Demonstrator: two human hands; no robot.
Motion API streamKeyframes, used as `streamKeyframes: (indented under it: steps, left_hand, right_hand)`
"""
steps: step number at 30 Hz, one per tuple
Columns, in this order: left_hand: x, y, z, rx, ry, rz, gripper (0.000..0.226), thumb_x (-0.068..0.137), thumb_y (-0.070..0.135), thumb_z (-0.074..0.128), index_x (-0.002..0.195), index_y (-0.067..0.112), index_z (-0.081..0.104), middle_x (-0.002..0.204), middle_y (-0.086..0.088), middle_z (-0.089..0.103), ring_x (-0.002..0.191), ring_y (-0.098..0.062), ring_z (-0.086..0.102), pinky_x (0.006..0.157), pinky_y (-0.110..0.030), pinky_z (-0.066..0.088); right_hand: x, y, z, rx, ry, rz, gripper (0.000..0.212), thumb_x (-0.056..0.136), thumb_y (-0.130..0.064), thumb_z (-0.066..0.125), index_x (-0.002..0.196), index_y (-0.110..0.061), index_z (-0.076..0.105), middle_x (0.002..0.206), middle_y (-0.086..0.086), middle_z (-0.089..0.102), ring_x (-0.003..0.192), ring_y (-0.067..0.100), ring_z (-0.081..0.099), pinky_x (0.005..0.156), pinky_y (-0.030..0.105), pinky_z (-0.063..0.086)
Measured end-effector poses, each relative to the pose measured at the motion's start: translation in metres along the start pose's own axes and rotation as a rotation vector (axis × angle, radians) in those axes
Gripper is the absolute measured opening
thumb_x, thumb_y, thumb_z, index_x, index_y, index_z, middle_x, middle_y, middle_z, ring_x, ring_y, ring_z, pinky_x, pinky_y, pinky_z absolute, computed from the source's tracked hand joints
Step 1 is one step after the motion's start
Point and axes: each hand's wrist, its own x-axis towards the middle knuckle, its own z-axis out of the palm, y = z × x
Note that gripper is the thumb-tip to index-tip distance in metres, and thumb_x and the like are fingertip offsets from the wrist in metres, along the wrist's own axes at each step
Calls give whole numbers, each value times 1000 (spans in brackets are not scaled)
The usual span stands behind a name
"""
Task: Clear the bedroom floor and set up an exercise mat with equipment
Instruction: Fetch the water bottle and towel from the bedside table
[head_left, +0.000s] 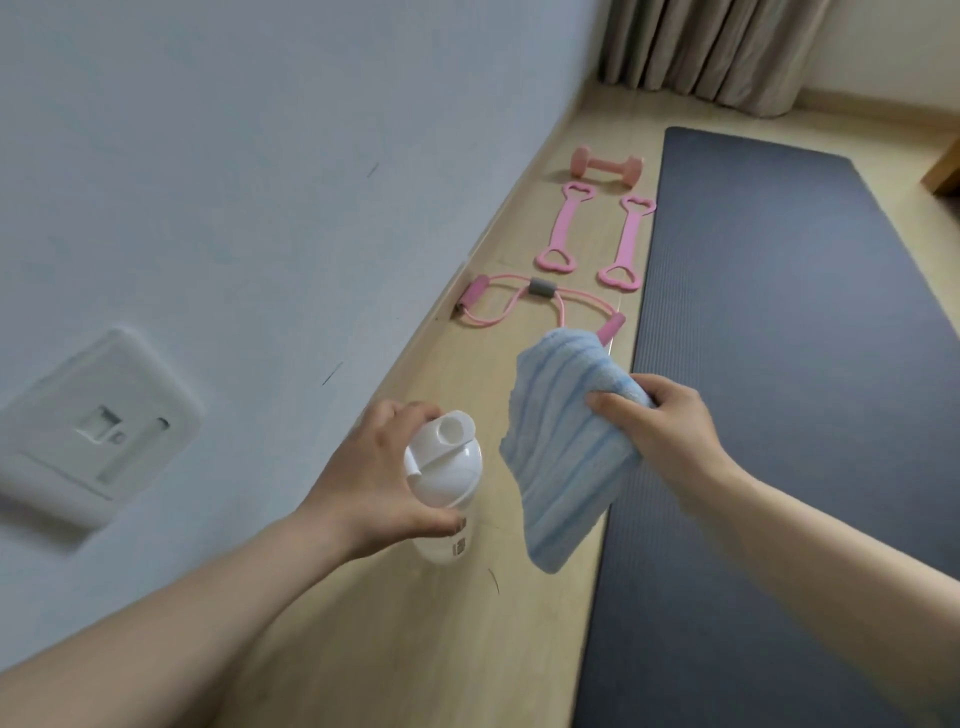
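Dark grey foam exercise mat (779, 364), where is it?
— Unrolled flat on the pale wooden floor (467, 623), with a pink dumbbell (607, 167) and pink stretch bands (563, 228) along its left edge.
— And the fingers?
— Those of the left hand (374, 478) grip a clear white-lidded bottle (449, 467). Those of the right hand (670, 431) clutch a light-blue ribbed towel (561, 457).

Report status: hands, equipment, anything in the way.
Left hand grips white bottle; right hand holds blue towel. Mat laid flat, pink dumbbell and bands alongside. Nothing blocking floor below.
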Motion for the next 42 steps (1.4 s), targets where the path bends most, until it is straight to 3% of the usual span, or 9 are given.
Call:
streamKeyframes:
  steps: [14, 18, 22, 26, 29, 31, 34, 39, 42]
  left_hand:
    - [-10, 8, 2, 54, -193, -9, 65, 52, 62, 74, 107, 47, 40, 111, 24, 39, 95, 0, 51, 77, -21, 48]
    - [4, 8, -16, -174, -151, -157, 60, 54, 79, 63, 99, 41, 58, 101, 22, 59, 91, 2, 58, 79, -24, 50]
    - [45, -4, -17, -547, 9, -308, 39, 75, 58, 65, 91, 23, 67, 97, 2, 70, 94, -18, 66, 87, -36, 54]
    - [102, -13, 2, -936, -189, -523, 58, 80, 56, 64, 117, 13, 58, 115, -8, 65, 103, -25, 64, 95, -41, 52]
    - [133, -20, 22, -1175, -440, -541, 77, 69, 67, 68, 129, 20, 55, 127, -8, 61, 112, -27, 62, 98, -46, 49]
    - [144, -19, 32, -1391, -557, -482, 70, 78, 61, 65, 134, 22, 52, 134, -8, 57, 121, -27, 56, 103, -46, 44]
    - [158, -12, 40, -1453, -429, -436, 51, 87, 40, 61, 131, 14, 55, 127, -10, 62, 113, -26, 62, 94, -38, 51]
    - [191, -32, 39, -1234, -202, -456, 41, 85, 16, 67, 125, 9, 58, 117, -13, 68, 102, -27, 68, 73, -35, 59]
    - [208, -44, 46, -999, -68, -396, 50, 79, 12, 72, 125, 8, 53, 120, -15, 65, 105, -29, 65, 81, -36, 57]
  right_hand:
    - [13, 17, 11, 69, -27, 56, 26, 79, -21, 73, 87, 3, 65, 80, 9, 63, 74, 19, 60, 67, 36, 48]
    - [14, 13, 17, 92, -52, 71, 14, 81, -20, 72, 86, -7, 70, 83, 8, 69, 77, 18, 65, 70, 37, 53]
    - [23, -5, 22, 211, -163, 91, 4, 86, -17, 69, 88, -17, 72, 85, 2, 74, 79, 15, 70, 75, 34, 56]
    - [42, -24, 24, 473, -280, 141, 13, 90, -17, 63, 100, -13, 70, 90, 1, 73, 81, 14, 70, 71, 28, 56]
    - [64, -28, 27, 647, -323, 152, 17, 91, -18, 60, 106, -12, 67, 96, 2, 74, 88, 16, 71, 76, 29, 58]
    - [77, -25, 31, 724, -334, 168, 20, 92, -20, 59, 110, -13, 65, 99, 3, 73, 90, 18, 70, 77, 31, 58]
    - [95, -7, 41, 779, -310, 231, 23, 92, -21, 59, 113, -13, 63, 101, 5, 72, 90, 19, 70, 71, 31, 58]
    - [117, 40, 54, 645, -225, 344, 24, 92, -17, 62, 113, -7, 65, 109, 7, 71, 90, 20, 70, 78, 31, 57]
    - [127, 67, 68, 566, -190, 451, 23, 92, -16, 63, 112, -6, 64, 108, 9, 71, 90, 23, 69, 83, 35, 56]
